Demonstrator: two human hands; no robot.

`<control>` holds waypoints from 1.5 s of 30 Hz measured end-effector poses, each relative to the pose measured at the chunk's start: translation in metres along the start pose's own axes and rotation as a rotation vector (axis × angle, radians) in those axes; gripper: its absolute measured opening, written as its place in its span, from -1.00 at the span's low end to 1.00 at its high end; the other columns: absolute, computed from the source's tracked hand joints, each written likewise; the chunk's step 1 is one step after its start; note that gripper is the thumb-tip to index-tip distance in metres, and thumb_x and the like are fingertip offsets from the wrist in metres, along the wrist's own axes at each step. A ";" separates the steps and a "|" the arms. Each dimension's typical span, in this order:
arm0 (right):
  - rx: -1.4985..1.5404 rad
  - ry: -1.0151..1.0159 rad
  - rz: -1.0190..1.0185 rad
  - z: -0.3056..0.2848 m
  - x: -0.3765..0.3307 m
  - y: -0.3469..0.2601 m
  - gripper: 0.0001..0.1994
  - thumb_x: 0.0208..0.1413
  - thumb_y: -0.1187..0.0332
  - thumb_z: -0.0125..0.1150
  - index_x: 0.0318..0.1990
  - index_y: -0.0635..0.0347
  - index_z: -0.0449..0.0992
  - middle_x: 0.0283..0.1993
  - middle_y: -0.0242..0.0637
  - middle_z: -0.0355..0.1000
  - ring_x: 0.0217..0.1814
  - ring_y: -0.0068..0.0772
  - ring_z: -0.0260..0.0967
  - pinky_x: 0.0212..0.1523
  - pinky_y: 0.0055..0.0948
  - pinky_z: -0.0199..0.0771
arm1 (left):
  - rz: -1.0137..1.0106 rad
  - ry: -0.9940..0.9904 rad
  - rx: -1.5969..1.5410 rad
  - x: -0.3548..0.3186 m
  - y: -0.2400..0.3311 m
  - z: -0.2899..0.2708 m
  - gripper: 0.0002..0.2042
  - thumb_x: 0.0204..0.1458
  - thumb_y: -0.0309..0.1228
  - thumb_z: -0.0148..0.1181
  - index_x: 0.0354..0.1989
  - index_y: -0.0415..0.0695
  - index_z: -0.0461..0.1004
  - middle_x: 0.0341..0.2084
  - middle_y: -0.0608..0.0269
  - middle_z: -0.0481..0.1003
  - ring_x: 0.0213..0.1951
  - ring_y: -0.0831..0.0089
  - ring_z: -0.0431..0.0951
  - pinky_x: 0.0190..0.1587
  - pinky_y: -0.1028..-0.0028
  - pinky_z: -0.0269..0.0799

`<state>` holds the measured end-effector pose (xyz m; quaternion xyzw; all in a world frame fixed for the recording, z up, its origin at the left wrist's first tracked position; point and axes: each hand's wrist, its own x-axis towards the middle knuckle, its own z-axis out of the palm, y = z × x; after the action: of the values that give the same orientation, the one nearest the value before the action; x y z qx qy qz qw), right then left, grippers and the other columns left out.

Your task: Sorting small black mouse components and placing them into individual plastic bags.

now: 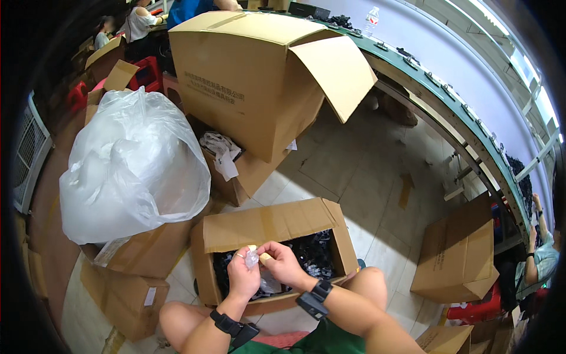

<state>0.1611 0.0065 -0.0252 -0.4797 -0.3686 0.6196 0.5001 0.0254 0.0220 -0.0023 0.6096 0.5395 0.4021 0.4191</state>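
Note:
My left hand [243, 276] and my right hand [282, 264] meet over an open cardboard box [265, 227] that stands between my knees. Both pinch a small clear plastic bag [254, 258] held between the fingertips; a bit of clear film hangs below at the bag's lower end [270, 285]. A small pale yellowish piece [263, 256] shows at my right fingertips. The box holds several small black parts [318, 253]. Each wrist wears a black band with a device.
A big clear plastic bag [132, 165] bulges from a carton at left. A large tilted carton [259, 76] stands behind, more cartons right [457, 253] and lower left [127, 298]. A long green-edged bench [460, 112] curves right; other people work far left and right.

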 end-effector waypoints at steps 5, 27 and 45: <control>-0.970 0.045 -0.088 -0.009 0.018 0.064 -0.80 0.07 0.37 0.14 -0.17 0.21 0.55 -0.19 0.01 0.52 -0.13 0.03 0.53 -0.06 -0.19 0.55 | 0.215 0.275 0.156 0.025 -0.014 -0.029 -0.78 -0.14 -0.66 0.07 -0.27 -0.30 0.50 -0.39 -0.03 0.58 -0.32 0.14 0.62 -0.24 0.35 0.49; -1.423 -0.010 -0.036 -0.052 0.011 0.112 -0.84 0.16 0.44 -0.01 -0.15 0.27 0.40 -0.19 0.08 0.45 -0.13 0.13 0.49 -0.12 -0.07 0.56 | 0.331 0.198 0.223 0.016 0.023 -0.052 -0.79 -0.04 -0.33 0.35 -0.44 -0.22 0.50 -0.52 0.00 0.48 -0.47 -0.03 0.53 -0.41 0.21 0.44; -0.184 0.072 -0.082 -0.036 -0.024 -0.008 -0.79 0.28 0.51 0.01 0.04 0.29 0.38 -0.13 -0.35 0.42 -0.14 -0.57 0.37 -0.13 -0.54 0.44 | 0.027 -0.379 -0.046 0.004 0.011 -0.015 -0.69 -0.04 -0.28 0.42 -0.19 -0.22 0.59 -0.44 0.23 0.61 -0.40 0.62 0.53 -0.28 0.48 0.48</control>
<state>0.1992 -0.0160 -0.0219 -0.5301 -0.4248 0.5446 0.4919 0.0155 0.0258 0.0129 0.6718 0.4333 0.2979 0.5217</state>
